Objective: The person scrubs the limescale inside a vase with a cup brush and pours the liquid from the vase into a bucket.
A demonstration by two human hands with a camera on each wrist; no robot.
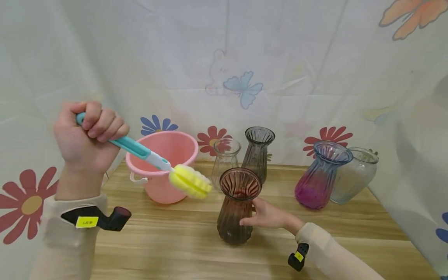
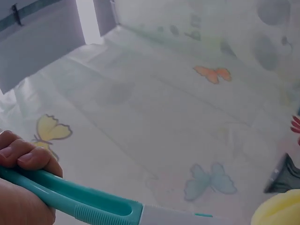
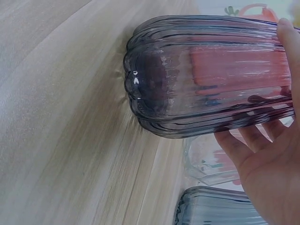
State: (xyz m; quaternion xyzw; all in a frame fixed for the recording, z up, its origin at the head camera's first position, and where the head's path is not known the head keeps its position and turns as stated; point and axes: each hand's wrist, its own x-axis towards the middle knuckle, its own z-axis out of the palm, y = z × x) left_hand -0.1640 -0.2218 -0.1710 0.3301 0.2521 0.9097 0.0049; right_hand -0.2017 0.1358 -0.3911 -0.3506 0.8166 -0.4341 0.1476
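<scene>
Clearly, both our hands are occupied. Our left hand (image 1: 87, 146) is clenched around the turquoise handle of a brush (image 1: 148, 155), which we hold in the air, to the left of the brown vase (image 1: 234, 217). The yellow sponge head (image 1: 189, 181) of this brush points obliquely downward, near the rim of the brown vase but apart from it. Our right hand (image 1: 267, 214) grips the brown vase from its right side, with the thumb and the fingers on opposite sides of the glass, and the mouth of the vase looks upward. To the left of the brown vase and farther back, we see a pink bucket (image 1: 162, 188) on the wooden surface (image 1: 157, 241). Just behind the brown vase stand a clear vase (image 1: 224, 163) and a grey vase (image 1: 256, 157); well to its right, we find a blue-and-purple vase (image 1: 316, 177) and a rounder glass vase (image 1: 357, 177).
</scene>
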